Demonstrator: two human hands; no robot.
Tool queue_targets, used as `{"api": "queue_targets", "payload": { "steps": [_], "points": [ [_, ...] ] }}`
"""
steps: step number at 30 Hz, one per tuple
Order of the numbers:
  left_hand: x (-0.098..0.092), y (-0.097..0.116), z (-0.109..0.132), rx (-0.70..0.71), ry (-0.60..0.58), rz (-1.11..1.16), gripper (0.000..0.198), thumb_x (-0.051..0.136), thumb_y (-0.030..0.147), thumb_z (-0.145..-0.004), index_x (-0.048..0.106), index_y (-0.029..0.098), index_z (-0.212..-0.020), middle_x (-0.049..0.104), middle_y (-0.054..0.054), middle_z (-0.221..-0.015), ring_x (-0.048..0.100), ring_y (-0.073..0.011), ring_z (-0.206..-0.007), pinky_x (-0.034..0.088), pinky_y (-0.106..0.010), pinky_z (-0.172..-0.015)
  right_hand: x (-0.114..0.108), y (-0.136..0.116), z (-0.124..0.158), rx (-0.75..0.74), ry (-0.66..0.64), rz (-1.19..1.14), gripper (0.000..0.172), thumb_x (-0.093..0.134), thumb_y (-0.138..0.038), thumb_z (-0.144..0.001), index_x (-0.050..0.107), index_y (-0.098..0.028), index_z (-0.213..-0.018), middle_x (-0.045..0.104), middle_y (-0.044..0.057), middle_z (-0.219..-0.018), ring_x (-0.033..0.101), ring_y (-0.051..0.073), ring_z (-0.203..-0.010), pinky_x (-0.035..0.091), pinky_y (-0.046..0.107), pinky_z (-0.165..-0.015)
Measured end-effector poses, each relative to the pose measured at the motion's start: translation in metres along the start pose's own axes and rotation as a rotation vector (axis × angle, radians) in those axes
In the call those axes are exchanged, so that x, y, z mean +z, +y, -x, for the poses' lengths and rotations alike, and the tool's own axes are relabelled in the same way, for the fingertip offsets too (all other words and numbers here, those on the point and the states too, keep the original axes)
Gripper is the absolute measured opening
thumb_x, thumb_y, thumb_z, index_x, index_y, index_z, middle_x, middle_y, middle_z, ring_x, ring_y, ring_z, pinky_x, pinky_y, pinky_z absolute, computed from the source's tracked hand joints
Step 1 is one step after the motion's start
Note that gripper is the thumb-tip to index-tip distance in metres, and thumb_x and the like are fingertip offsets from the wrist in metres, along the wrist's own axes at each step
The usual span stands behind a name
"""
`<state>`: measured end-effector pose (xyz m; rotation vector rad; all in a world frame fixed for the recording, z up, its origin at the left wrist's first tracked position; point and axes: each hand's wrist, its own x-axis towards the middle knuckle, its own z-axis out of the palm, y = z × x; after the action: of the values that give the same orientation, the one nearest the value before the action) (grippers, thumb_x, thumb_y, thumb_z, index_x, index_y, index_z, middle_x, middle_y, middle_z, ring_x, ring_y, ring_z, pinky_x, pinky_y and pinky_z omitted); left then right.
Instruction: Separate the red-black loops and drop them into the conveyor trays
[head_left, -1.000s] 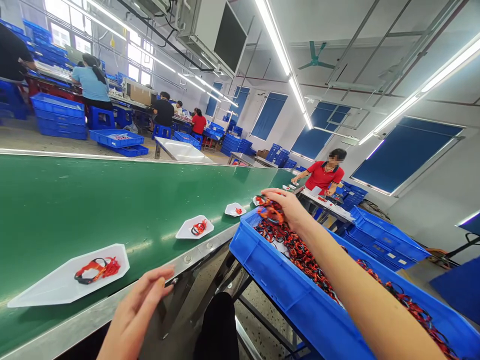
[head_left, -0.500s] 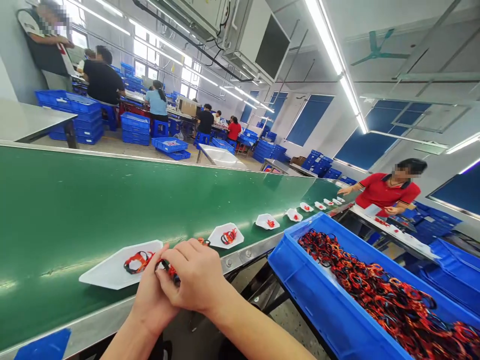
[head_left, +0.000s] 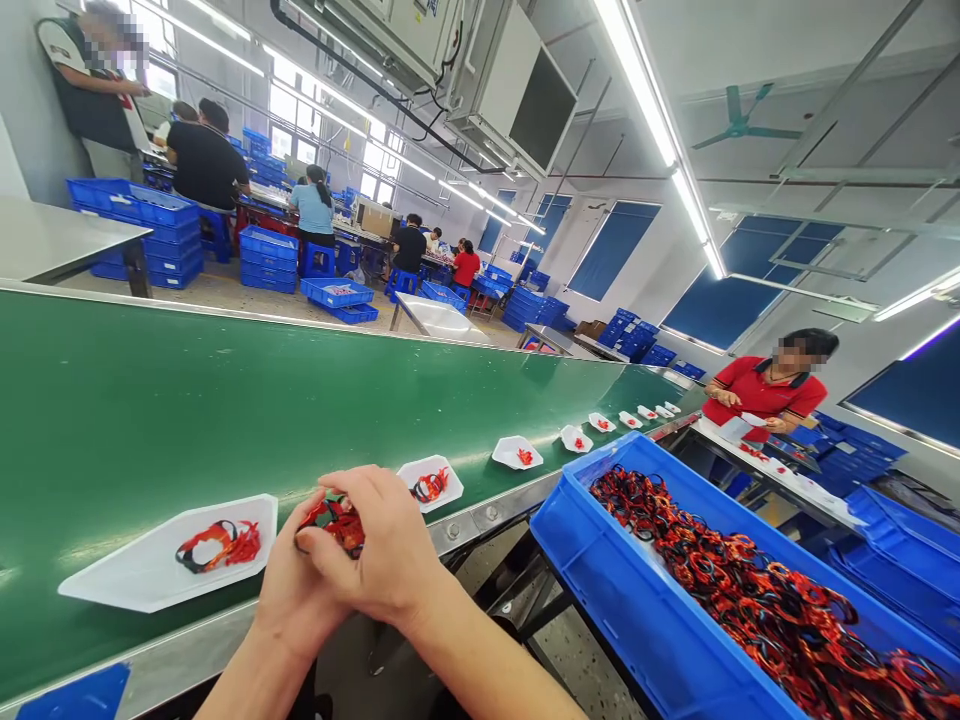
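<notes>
Both my hands meet at the near edge of the green conveyor belt (head_left: 150, 400). My left hand (head_left: 296, 590) and my right hand (head_left: 382, 555) are closed together around a small bundle of red and black wire loops (head_left: 334, 520). Just left of them a white tray (head_left: 161, 570) lies on the belt with one red and black loop bundle (head_left: 221, 545) in it. To my right a blue crate (head_left: 600, 580) holds a heap of the same loops (head_left: 750, 590).
More white trays with loops, such as the nearest tray (head_left: 431, 480), trail away along the belt towards a person in a red shirt (head_left: 765, 390) at a side table. Stacked blue crates (head_left: 266, 260) and seated people fill the far side. A blue corner (head_left: 71, 695) shows bottom left.
My right hand left the blue crate with a bundle and joined my left hand at the belt edge. The trays have since slid left along the belt.
</notes>
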<state>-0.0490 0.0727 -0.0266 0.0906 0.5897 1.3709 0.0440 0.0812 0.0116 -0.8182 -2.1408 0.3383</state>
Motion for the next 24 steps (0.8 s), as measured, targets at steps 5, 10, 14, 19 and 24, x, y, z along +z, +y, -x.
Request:
{"api": "queue_targets", "payload": {
  "steps": [5, 10, 14, 19, 24],
  "points": [
    [0.000, -0.011, 0.001, -0.096, -0.086, 0.059, 0.020, 0.049, 0.027, -0.081, 0.064, 0.014, -0.078, 0.070, -0.008, -0.070, 0.067, -0.0237, -0.068, 0.055, -0.038, -0.065, -0.013, 0.003, 0.001, 0.197, 0.208, -0.360, 0.026, 0.037, -0.025, -0.091, 0.056, -0.018, -0.109, 0.061, 0.006, -0.097, 0.057, 0.016, -0.088, 0.045, 0.031, -0.081],
    [0.005, -0.026, 0.001, -0.111, -0.113, 0.085, 0.027, 0.053, 0.029, -0.080, 0.064, 0.014, -0.099, 0.072, -0.010, -0.083, 0.068, -0.0270, -0.077, 0.054, -0.046, -0.072, -0.013, 0.021, 0.000, 0.418, 0.462, -0.760, 0.025, 0.038, -0.031, -0.093, 0.058, -0.018, -0.099, 0.062, 0.005, -0.088, 0.057, 0.015, -0.079, 0.047, 0.028, -0.070],
    [0.007, -0.040, 0.002, -0.110, -0.056, 0.097, 0.031, 0.056, 0.027, -0.078, 0.062, 0.018, -0.107, 0.073, -0.007, -0.088, 0.068, -0.0259, -0.078, 0.053, -0.049, -0.077, -0.013, 0.026, 0.008, 0.504, 0.564, -0.963, 0.017, 0.051, -0.030, -0.088, 0.059, -0.019, -0.097, 0.060, 0.002, -0.084, 0.054, 0.012, -0.069, 0.045, 0.025, -0.064],
    [0.005, -0.050, 0.031, -0.229, 0.052, 0.049, 0.040, 0.061, 0.028, -0.075, 0.060, 0.014, -0.112, 0.072, -0.014, -0.097, 0.066, -0.0322, -0.089, 0.051, -0.054, -0.080, -0.027, 0.006, 0.041, 0.604, 0.664, -1.266, 0.014, 0.059, -0.027, -0.083, 0.061, -0.019, -0.095, 0.060, 0.001, -0.082, 0.055, 0.012, -0.071, 0.046, 0.025, -0.067],
    [-0.048, -0.071, 0.064, -0.409, 0.275, -0.041, 0.067, 0.067, 0.021, -0.068, 0.045, 0.021, -0.131, 0.068, -0.014, -0.108, 0.058, -0.0401, -0.103, 0.047, -0.062, -0.084, -0.039, -0.004, 0.090, 0.898, 0.806, -1.616, 0.012, 0.061, -0.022, -0.079, 0.064, -0.016, -0.089, 0.059, 0.002, -0.080, 0.056, 0.011, -0.071, 0.047, 0.022, -0.066]
  ]
}}
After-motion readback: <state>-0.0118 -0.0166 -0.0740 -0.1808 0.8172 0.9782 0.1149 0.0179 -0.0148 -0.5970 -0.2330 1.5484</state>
